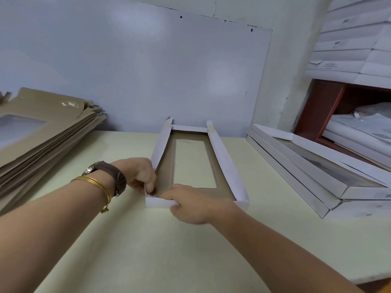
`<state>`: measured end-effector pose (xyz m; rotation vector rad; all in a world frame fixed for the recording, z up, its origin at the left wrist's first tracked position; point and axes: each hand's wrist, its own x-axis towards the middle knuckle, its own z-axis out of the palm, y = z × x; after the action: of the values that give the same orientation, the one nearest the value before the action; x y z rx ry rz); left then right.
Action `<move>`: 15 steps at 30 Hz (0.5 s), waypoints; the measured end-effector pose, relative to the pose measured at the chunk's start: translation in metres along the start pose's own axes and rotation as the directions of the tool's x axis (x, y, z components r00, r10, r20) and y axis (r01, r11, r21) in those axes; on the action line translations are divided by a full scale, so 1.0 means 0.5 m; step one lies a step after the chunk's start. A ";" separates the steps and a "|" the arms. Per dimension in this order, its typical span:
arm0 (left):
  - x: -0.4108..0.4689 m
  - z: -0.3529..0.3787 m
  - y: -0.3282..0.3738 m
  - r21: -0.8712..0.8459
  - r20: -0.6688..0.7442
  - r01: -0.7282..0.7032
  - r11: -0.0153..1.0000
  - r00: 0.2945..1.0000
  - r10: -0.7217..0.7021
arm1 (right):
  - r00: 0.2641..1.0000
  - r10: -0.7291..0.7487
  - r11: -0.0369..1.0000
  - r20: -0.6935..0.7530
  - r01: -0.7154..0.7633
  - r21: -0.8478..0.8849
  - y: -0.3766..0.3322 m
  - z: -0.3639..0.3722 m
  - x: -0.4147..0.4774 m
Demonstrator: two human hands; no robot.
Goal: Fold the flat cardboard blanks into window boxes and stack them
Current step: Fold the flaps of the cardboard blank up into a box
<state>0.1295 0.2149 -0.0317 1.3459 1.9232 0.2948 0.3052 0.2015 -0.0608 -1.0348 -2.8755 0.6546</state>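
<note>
A half-folded window box (pixel 224 163) lies in the middle of the pale table (pixel 148 250), brown inside, white outside, with a clear window. Both long side walls stand up, and so does the far end wall. My left hand (pixel 140 175) pinches the near left corner where the side wall meets the near end flap. My right hand (pixel 190 203) grips that near end flap, thumb below and fingers over its top edge. A pile of flat brown blanks (pixel 42 140) lies at the left. Finished white boxes (pixel 313 176) are stacked at the right.
A grey board (pixel 148 70) leans against the wall just behind the box. A red-brown shelf (pixel 330 111) at the right holds white packets, with more white boxes (pixel 349 39) piled above it. Bare table lies between my arms and the front edge.
</note>
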 end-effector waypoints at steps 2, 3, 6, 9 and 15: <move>-0.002 0.000 0.000 -0.005 0.015 0.002 1.000 1.000 -0.002 | 1.000 -0.002 1.000 0.005 0.002 0.018 -0.003 -0.002 -0.002; -0.004 -0.001 0.000 -0.013 0.023 0.004 1.000 1.000 -0.004 | 1.000 -0.002 1.000 0.006 0.002 0.022 -0.003 -0.003 -0.002; -0.007 -0.002 0.000 -0.041 0.042 0.008 0.999 0.999 -0.007 | 1.000 -0.008 1.000 0.019 0.008 0.011 -0.005 -0.006 0.000; -0.007 -0.001 -0.003 -0.035 0.039 0.003 0.999 0.999 -0.001 | 0.999 0.005 1.000 0.042 -0.006 0.018 -0.008 -0.010 0.002; -0.013 0.011 0.008 0.033 0.042 -0.019 0.999 0.999 0.018 | 0.998 0.016 1.000 0.062 -0.016 -0.005 -0.008 -0.006 -0.002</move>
<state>0.1371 0.2094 -0.0302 1.3818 1.8895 0.2423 0.3040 0.1991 -0.0560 -1.0580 -2.9256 0.6928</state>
